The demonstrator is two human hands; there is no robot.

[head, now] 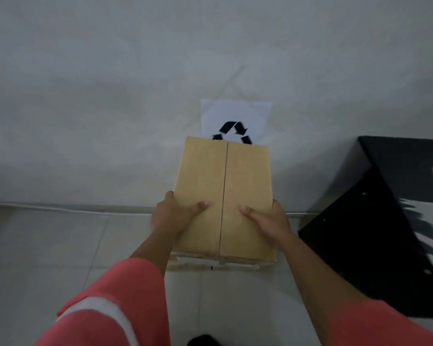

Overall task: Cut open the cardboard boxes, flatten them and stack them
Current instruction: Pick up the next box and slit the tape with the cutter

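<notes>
Gripping the cardboard box between left hand and right hand.

My cardboard box is plain tan. At twelve o'clock, a white sheet bears black recycling arrows. My sleeves are coral-red, the left white-striped. At three o'clock, a black cabinet.

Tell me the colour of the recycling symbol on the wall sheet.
Black recycling symbol on a white sheet; head view.

Plain pale wall, dim even light. White sheet with black recycling arrows stuck low on it. Pale floor tiles, grey joints. Black cabinet at right.
</notes>
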